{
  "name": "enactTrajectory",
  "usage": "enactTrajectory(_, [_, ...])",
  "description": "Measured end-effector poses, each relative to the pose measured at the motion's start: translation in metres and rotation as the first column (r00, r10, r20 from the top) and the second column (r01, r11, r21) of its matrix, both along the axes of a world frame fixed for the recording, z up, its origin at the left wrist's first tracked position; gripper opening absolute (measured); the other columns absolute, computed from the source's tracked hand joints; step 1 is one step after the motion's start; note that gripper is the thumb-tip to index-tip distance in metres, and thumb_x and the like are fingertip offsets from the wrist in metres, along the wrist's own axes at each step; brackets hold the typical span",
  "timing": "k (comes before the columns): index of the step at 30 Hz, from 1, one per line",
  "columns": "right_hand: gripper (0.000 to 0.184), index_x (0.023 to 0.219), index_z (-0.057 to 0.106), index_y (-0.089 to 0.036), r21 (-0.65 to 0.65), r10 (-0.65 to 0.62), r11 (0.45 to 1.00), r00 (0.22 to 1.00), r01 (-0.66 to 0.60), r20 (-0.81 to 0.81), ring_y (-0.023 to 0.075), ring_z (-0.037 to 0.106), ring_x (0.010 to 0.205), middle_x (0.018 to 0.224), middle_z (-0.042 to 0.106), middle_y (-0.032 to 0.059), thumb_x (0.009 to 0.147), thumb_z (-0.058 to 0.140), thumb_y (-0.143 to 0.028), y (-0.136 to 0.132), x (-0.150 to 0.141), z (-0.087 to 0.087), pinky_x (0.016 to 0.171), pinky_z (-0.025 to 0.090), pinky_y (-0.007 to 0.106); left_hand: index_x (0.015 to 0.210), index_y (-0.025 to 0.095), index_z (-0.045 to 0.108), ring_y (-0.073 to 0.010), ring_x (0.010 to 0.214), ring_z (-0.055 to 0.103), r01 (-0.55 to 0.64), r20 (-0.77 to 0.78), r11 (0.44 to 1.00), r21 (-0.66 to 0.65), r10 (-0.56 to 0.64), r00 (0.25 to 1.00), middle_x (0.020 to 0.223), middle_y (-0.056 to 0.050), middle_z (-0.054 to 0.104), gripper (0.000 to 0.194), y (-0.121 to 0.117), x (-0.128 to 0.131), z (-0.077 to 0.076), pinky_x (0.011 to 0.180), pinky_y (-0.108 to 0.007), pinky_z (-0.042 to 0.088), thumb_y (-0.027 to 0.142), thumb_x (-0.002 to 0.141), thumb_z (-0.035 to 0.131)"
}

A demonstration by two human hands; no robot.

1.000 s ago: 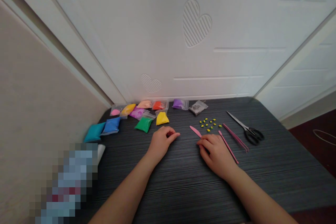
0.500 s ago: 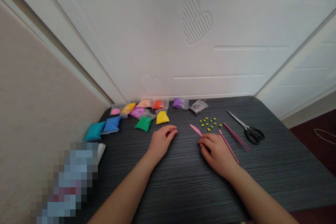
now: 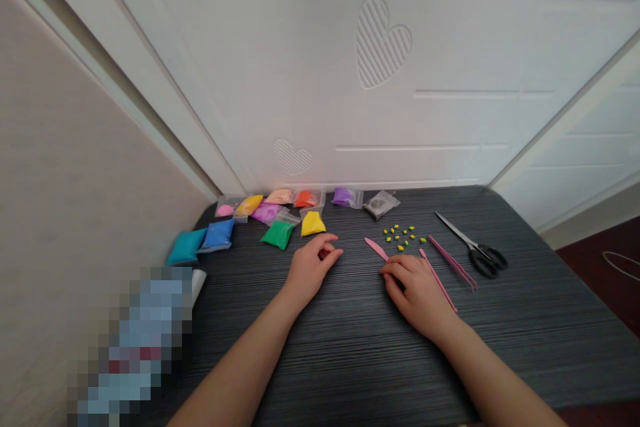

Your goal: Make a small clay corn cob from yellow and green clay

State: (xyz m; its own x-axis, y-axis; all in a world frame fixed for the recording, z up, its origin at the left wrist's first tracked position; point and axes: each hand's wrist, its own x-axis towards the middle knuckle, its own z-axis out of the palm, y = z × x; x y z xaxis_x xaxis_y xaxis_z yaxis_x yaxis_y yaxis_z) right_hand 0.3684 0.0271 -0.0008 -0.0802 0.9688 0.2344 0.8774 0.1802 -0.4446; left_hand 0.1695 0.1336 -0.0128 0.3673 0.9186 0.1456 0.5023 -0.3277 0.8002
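Observation:
My left hand (image 3: pixel 311 268) rests on the dark table, its thumb and index finger slightly apart with nothing seen between them. Just beyond it is a bag of yellow clay (image 3: pixel 313 223), with a bag of green clay (image 3: pixel 279 233) to its left. My right hand (image 3: pixel 413 290) lies palm down, fingers loosely spread, over the lower part of a pink plastic knife (image 3: pixel 376 248); whether it touches the knife is unclear. Beside that hand runs a thin pink stick tool (image 3: pixel 439 280). Several small yellow-and-green pieces (image 3: pixel 400 247) are scattered beyond the right fingers.
Pink tweezers (image 3: pixel 453 263) and black-handled scissors (image 3: pixel 483 255) lie to the right. More clay bags, including blue (image 3: pixel 218 234), teal (image 3: pixel 186 247), purple (image 3: pixel 343 197) and grey (image 3: pixel 381 204), line the back and left. A pixelated object (image 3: pixel 145 340) stands at the left edge.
The left thumb and index finger have parted a little. My right hand stays over the pink knife. The whole view has shifted slightly.

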Motion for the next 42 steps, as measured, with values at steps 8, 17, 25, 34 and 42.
enactTrajectory(8, [0.017,0.091,0.057,-0.023,0.006,0.001,1.0,1.0,-0.001,-0.01,0.018,0.05,0.095,0.097,0.058,0.0029,0.083,0.042,-0.019,0.0007,0.0,-0.0012,0.084,0.033,0.036,0.102,0.022,0.056,-0.0139,0.083,0.062,0.02,0.028,1.0,-0.023,-0.019,0.999,0.088,0.0,0.068,0.027,0.0009,-0.002,-0.004,0.079,-0.028,0.046,0.032,0.076,0.052])
enactTrajectory(17, [0.017,0.091,0.057,-0.023,0.006,-0.004,1.0,1.0,0.004,-0.005,0.0174,0.05,0.094,0.097,0.058,0.0023,0.083,0.043,-0.019,0.0,-0.0002,-0.0006,0.084,0.033,0.035,0.098,0.022,0.062,-0.0155,0.095,0.059,0.014,-0.046,0.999,0.045,-0.012,0.999,0.101,-0.001,0.065,0.029,0.0006,-0.0019,0.0006,0.087,-0.028,0.043,0.037,0.081,0.045])
enactTrajectory(25, [0.017,0.092,0.057,-0.024,-0.006,-0.009,1.0,1.0,0.009,-0.002,0.0178,0.05,0.095,0.097,0.058,0.0022,0.083,0.043,-0.019,0.0011,0.0005,-0.0001,0.084,0.034,0.036,0.083,0.022,0.064,-0.0139,0.079,0.06,-0.004,-0.057,1.0,0.026,0.005,0.998,0.084,0.001,0.067,0.025,-0.0015,-0.0021,0.0023,0.073,-0.024,0.043,0.04,0.078,0.047])
enactTrajectory(34, [0.017,0.091,0.057,-0.022,0.0,-0.012,1.0,1.0,0.012,0.0,0.018,0.05,0.095,0.096,0.059,0.003,0.083,0.042,-0.019,0.0005,-0.0008,0.001,0.084,0.033,0.036,0.072,0.019,0.057,-0.0111,0.06,0.051,-0.007,-0.09,0.999,0.032,0.01,0.996,0.066,0.002,0.058,0.023,-0.0028,0.0002,0.0042,0.057,-0.023,0.038,0.042,0.074,0.052])
enactTrajectory(42, [0.018,0.09,0.058,-0.022,0.023,-0.004,1.0,1.0,0.004,-0.002,0.0178,0.052,0.094,0.095,0.06,0.0035,0.083,0.043,-0.019,0.0001,-0.0005,0.0036,0.084,0.034,0.036,0.074,0.019,0.057,-0.012,0.063,0.051,-0.005,-0.118,0.995,0.101,0.017,0.993,0.072,0.001,0.059,0.014,-0.0015,-0.0006,0.0005,0.058,-0.024,0.039,0.033,0.073,0.053])
